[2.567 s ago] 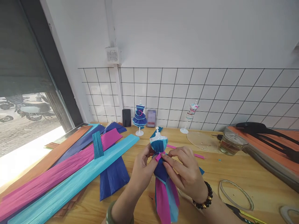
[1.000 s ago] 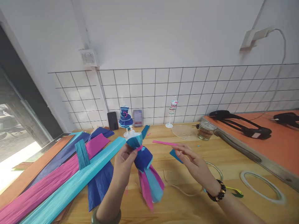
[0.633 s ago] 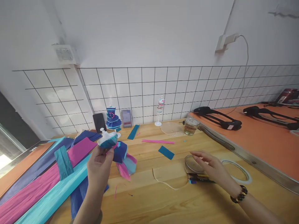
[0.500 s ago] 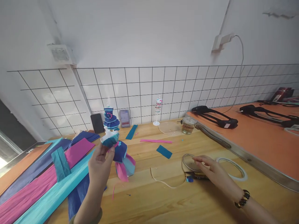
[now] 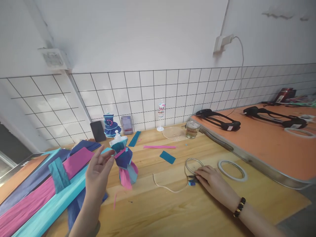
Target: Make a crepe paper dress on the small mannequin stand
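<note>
A small dress form (image 5: 118,141) in a paper dress of teal, dark blue and pink stands upright on the table. Beside its waist is my left hand (image 5: 98,168), with thumb and fingers apart and nothing held between them; the fingertips are close to the dress. My right hand (image 5: 214,184) lies low on the table, its fingers closed over a dark tool (image 5: 193,178) whose kind is mostly hidden. A coil of pale cord (image 5: 187,168) runs by those fingertips, and small blue scraps (image 5: 191,183) lie at the tool's end.
Crepe paper strips (image 5: 56,184) cover the left side. A ring of white tape (image 5: 243,177) lies right of my right hand. Toward the wall stand a phone (image 5: 98,131), a finished blue dress (image 5: 112,126), a bare form (image 5: 161,115) and a glass jar (image 5: 192,130). Teal paper (image 5: 168,157) lies mid-table.
My left hand has let go of the dress form, which now stands on the table. My right hand has come down onto the dark tool. The view has shifted a little right.
</note>
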Tool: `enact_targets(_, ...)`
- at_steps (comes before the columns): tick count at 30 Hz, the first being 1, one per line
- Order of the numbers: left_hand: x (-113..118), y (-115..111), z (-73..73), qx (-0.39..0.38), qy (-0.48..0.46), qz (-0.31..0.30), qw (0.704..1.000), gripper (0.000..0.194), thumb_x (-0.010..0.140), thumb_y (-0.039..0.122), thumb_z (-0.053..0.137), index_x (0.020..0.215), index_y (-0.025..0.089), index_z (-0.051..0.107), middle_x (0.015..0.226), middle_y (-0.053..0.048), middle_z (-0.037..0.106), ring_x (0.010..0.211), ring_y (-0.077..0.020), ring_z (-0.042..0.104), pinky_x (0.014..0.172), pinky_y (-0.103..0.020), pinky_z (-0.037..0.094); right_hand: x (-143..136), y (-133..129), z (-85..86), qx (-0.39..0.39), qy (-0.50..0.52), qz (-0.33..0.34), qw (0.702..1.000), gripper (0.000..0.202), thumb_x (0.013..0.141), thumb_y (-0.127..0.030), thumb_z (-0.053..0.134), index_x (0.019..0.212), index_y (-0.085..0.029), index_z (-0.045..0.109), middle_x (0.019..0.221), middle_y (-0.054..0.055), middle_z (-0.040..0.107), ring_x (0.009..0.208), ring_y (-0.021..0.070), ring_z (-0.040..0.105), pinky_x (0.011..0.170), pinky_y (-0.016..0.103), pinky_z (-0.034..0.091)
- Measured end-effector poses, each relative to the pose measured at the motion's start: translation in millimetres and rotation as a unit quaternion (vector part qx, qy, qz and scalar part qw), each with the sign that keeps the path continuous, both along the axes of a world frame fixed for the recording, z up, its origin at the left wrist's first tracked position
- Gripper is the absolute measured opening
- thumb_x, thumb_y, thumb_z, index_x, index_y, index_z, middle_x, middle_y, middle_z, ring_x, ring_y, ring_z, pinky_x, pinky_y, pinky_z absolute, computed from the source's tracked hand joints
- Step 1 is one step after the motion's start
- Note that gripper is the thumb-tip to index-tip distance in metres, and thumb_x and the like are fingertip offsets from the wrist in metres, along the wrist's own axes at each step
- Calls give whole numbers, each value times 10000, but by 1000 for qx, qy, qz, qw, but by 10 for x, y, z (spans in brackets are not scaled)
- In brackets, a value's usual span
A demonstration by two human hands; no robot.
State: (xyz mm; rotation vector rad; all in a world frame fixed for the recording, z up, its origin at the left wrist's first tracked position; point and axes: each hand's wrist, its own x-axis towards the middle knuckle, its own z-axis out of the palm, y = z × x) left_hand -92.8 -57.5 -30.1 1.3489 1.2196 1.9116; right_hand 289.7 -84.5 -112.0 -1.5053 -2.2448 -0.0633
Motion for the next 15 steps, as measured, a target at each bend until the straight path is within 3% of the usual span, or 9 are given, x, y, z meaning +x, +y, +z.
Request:
enact_targets(9, -36, -55, 85, -4, -4, 49, 999, 519, 725, 349, 628, 1204, 189, 510, 935, -69, 663, 980, -234, 600, 920, -446, 427, 49, 8, -65, -5, 10, 2, 1000, 226, 893, -254, 427, 940, -218, 645, 954, 77, 654, 897, 234, 573, 760, 401, 451)
enact_targets(12, 1, -147, 121, 26, 13, 134, 991, 434, 765, 334, 591, 1168, 184, 535, 929, -62, 655, 949, -216, 609, 908, -414, 437, 70, -14, -61, 3, 8, -6, 1000, 225, 893, -271, 430, 976, -214, 631, 991, 84, 640, 934, 241, 558, 788, 409, 437)
enact_targets(15, 148, -299, 82, 59, 89, 250, 962, 313, 774, 302, 588, 1062, 179, 589, 853, -38, 644, 847, -189, 617, 822, -352, 474, 110, -69, -54, 19, 1, -7, 1000, 227, 882, -312, 468, 1031, -214, 609, 1021, 86, 620, 971, 247, 537, 822, 424, 419)
